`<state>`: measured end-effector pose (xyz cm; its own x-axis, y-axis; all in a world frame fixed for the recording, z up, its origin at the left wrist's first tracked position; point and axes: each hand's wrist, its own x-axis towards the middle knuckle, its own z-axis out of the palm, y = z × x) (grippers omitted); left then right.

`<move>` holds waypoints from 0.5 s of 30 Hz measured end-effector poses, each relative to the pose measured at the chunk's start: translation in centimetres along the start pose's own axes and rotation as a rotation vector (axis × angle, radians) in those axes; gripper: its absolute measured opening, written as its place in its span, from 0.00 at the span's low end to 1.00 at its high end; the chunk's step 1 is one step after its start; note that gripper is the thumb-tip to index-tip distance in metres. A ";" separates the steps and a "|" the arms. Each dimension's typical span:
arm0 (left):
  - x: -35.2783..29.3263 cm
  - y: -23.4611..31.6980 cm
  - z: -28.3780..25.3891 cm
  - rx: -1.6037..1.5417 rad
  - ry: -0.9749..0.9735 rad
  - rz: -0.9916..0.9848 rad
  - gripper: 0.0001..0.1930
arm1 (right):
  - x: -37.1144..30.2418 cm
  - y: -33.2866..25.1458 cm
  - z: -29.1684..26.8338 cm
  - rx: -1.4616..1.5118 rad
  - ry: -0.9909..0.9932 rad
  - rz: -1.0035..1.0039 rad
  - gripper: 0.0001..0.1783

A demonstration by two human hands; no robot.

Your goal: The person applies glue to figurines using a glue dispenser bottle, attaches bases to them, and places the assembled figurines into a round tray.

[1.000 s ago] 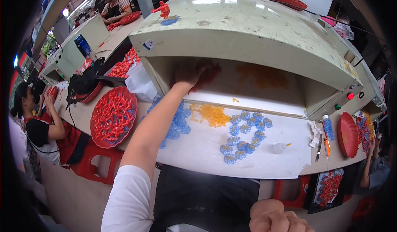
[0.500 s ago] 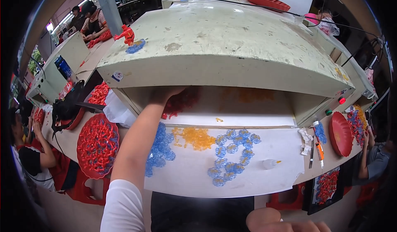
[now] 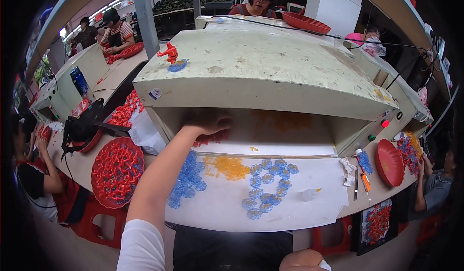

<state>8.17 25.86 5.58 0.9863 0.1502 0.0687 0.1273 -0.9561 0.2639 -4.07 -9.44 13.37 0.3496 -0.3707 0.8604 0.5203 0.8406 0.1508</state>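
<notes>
My left hand reaches into the opening of the pale box-shaped cabinet, its fingers curled in the shade. Whatever the fingers hold, if anything, is hidden. Just below it lie small red plastic pieces on the white floor of the cabinet. Orange pieces are spread deeper inside, to the right. On the white sheet in front are a heap of clear blue flower-shaped pieces, a pile of orange pieces, and a ring of blue pieces with orange centres. My right hand is out of view.
A small squeeze bottle lies right of the ring. Beyond are an orange-handled cutter and a red tray. A red tray of red and blue pieces stands left. A red figure tops the cabinet. Co-workers sit around.
My left hand has drawn back toward the cabinet's front edge and now shows its fingers. My right hand has left the lower edge of the picture. The head view has shifted upward.
</notes>
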 end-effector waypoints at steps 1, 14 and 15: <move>-2.7 -1.1 -0.1 0.017 -0.003 -0.057 0.20 | 0.3 0.4 -0.3 0.026 0.041 0.011 0.16; -4.0 -2.1 4.9 0.303 0.531 -0.009 0.26 | 1.4 -2.3 -2.0 0.180 -0.287 0.096 0.19; -4.0 -1.7 4.4 0.254 0.567 0.003 0.25 | 1.4 -2.7 -4.6 0.208 -0.579 0.215 0.23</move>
<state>4.48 25.73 0.63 0.7860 0.1909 0.5881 0.2142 -0.9763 0.0306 -1.45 -14.07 11.93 -0.0769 0.0385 0.9963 0.3037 0.9527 -0.0133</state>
